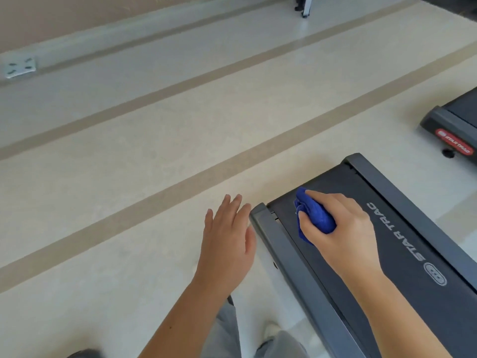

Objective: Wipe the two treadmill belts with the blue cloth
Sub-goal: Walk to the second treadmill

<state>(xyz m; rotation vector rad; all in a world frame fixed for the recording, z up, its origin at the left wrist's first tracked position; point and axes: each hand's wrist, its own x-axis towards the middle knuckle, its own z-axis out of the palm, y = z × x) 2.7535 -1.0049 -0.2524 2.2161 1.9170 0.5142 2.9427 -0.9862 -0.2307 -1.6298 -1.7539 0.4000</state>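
The floor [103, 228] is laid in pale cream and is crossed by tan stripes [165, 197] running slantwise from lower left to upper right. A grey band [154, 73] is seen along the base of the wall [51, 16], and a white socket plate [20, 67] is set on it at the far left. The end of a dark treadmill [296, 267] is stood on the floor at lower right. A second treadmill [451, 127] is placed well apart at the right edge, carried on a small black foot [448, 152]. A pale shoe [271, 330] is planted beside the nearer machine, and a metal leg [306, 6] is seen at the top.
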